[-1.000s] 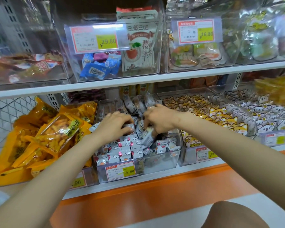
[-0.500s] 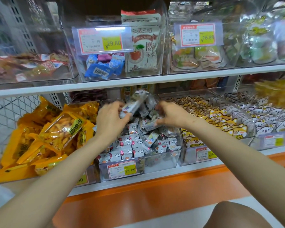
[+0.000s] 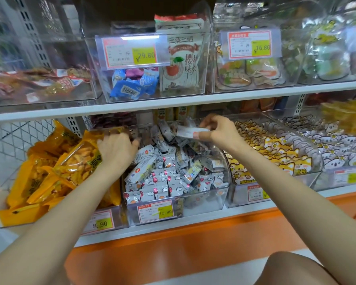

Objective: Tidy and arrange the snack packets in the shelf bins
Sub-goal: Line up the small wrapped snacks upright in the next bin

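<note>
From the head view I see both hands reaching into the clear middle bin (image 3: pixel 203 202) on the lower shelf, at the centre of the frame. The bin is heaped with small white snack packets (image 3: pixel 169 173). Those near its front wall stand in rough rows and those toward the back lie jumbled. A price tag (image 3: pixel 155 211) reading 15.80 sits on the bin's front.

My right hand (image 3: pixel 216 130), just right of centre, is raised above the back of the pile. Its thumb and fingers pinch one white packet (image 3: pixel 185 131), which is held roughly level and points left.

My left hand (image 3: pixel 117 150) is left of centre, back of the hand toward me. Its fingers bend down over the bin's rear left corner among the packets. I cannot tell whether it is gripping anything.

Yellow bags (image 3: pixel 60 167) fill the bin at the left, touching my left wrist. Fox-print packets (image 3: pixel 275 153) lie in the bin to the right. Across the upper half of the frame, the white shelf board (image 3: pixel 173 103) carries more clear bins, one holding blue packets (image 3: pixel 132 87).
</note>
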Action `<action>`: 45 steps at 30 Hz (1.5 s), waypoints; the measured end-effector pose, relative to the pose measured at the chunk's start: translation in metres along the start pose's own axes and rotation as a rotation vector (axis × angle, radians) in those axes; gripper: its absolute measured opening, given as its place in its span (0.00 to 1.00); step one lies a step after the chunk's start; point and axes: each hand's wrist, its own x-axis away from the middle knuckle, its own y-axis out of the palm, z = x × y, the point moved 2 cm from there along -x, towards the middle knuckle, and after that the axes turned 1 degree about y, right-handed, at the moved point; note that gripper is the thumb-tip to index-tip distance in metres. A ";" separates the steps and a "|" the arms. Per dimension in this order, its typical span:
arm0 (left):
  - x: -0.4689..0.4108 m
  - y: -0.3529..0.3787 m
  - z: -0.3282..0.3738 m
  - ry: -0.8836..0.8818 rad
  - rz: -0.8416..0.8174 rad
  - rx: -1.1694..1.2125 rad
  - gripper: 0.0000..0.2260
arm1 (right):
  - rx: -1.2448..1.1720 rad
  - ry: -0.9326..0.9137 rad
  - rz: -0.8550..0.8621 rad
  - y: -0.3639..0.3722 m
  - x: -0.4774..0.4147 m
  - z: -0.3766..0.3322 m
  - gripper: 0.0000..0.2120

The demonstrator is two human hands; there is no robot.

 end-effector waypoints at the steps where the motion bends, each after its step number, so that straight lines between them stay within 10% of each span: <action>1: 0.000 0.000 -0.001 0.012 0.009 0.007 0.20 | -0.019 -0.005 0.021 0.006 -0.001 -0.003 0.13; 15: -0.001 -0.001 0.000 0.249 0.111 0.143 0.18 | 0.251 -0.119 -0.063 0.048 -0.029 -0.008 0.06; 22: 0.015 -0.008 0.025 0.654 -0.221 0.258 0.17 | 0.941 -0.208 -0.648 -0.007 0.010 -0.001 0.27; 29: 0.018 -0.008 0.018 0.612 -0.431 -0.062 0.19 | 1.320 -0.371 -0.552 0.005 0.044 -0.001 0.22; 39: 0.030 -0.013 0.020 0.626 -0.232 -0.249 0.21 | 0.767 -0.339 0.053 0.000 0.053 -0.021 0.11; 45: 0.027 -0.007 0.013 0.497 -0.073 -0.070 0.15 | 0.199 -0.227 0.004 0.037 0.063 -0.039 0.08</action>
